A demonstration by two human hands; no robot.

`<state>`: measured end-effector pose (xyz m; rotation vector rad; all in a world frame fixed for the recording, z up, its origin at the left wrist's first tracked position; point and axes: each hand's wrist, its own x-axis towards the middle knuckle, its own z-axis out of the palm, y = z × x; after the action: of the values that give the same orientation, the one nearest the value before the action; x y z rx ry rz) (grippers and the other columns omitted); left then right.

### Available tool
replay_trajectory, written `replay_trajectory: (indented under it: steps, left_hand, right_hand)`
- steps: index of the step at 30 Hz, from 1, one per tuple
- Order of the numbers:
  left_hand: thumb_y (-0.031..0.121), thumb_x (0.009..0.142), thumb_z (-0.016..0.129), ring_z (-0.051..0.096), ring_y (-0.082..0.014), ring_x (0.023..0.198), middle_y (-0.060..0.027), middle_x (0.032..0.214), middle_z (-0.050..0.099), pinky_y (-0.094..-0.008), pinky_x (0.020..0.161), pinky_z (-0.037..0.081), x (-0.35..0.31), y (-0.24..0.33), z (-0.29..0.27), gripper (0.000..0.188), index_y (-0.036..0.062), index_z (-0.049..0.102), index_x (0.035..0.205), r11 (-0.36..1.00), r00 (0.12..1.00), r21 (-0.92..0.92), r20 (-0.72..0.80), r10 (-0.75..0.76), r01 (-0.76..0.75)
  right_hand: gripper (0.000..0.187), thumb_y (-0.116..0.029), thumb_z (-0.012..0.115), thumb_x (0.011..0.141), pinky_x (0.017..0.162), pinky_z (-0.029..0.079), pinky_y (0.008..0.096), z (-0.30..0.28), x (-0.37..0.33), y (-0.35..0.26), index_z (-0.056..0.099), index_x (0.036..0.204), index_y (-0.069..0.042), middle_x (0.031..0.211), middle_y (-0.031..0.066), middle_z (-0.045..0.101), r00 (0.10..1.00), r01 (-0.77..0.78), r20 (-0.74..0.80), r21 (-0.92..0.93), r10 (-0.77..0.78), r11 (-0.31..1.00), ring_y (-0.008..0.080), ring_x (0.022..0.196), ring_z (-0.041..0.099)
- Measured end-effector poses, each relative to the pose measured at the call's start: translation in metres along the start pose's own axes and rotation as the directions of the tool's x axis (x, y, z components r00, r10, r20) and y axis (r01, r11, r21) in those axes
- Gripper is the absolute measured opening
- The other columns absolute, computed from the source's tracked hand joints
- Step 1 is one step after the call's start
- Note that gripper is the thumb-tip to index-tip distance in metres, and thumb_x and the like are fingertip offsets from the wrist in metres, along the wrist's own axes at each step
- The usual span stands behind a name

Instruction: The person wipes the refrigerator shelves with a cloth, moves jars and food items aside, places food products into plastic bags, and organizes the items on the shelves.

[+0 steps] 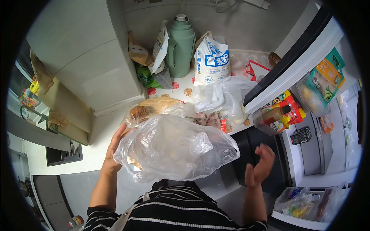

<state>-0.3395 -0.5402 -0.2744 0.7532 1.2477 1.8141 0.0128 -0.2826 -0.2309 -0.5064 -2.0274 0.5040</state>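
While the left hand (115, 148) grips a clear plastic bag (173, 148) from its left side, the bag bulges out to the right, held up in front of the person's striped top. Off to the right, the right hand (260, 165) hangs open and empty, apart from the bag. Farther off, a green thermos (181, 46) and a white sack (212, 61) stand on the flowered tabletop (185, 89).
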Motion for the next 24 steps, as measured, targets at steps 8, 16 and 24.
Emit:
replay_trajectory:
  steps: [8, 16, 24]
  left_hand:
    - [0.026, 0.078, 0.070, 0.043, -0.0265, 0.124, -0.0126, 0.133, 0.046, -0.0390, 0.106, 0.034, 0.006, -0.164, -0.009, 0.072, 0.0062, 0.036, 0.137, 0.636, 0.927, 0.771, 0.268, -0.261, -0.044]
    - [0.020, 0.086, 0.060, 0.048, -0.0240, 0.116, -0.0122, 0.125, 0.052, -0.0355, 0.102, 0.038, 0.106, -0.261, 0.030, 0.049, 0.0053, 0.044, 0.130, 0.943, 0.911, -0.106, 0.314, -0.269, 0.315]
    - [0.015, 0.091, 0.056, 0.046, -0.0187, 0.118, -0.0080, 0.129, 0.050, -0.0334, 0.104, 0.036, 0.131, -0.262, -0.006, 0.046, 0.0048, 0.043, 0.134, 0.974, 0.946, 0.227, 0.315, -0.073, 0.000]
  right_hand:
    - [0.125, -0.043, 0.084, 0.052, 0.111, 0.018, 0.0484, 0.125, -0.057, 0.038, 0.011, 0.146, -0.005, 0.146, 0.0278, 0.017, 0.743, -0.166, 0.637, -0.121, 0.205, 0.979, 0.0432, 0.135, 0.019]
    - [0.028, -0.003, 0.057, 0.075, 0.083, 0.044, 0.0401, 0.187, 0.014, -0.024, 0.056, 0.103, -0.001, 0.097, 0.0190, 0.059, 0.581, -0.790, 0.641, 0.296, 0.501, 0.537, 0.0337, 0.097, 0.056]
    - [0.035, -0.017, 0.050, 0.088, 0.098, 0.042, 0.0438, 0.138, -0.010, 0.004, 0.053, 0.123, -0.012, 0.126, 0.0111, 0.052, 0.958, -0.211, 0.224, 0.128, 0.180, 0.969, 0.0299, 0.114, 0.050]
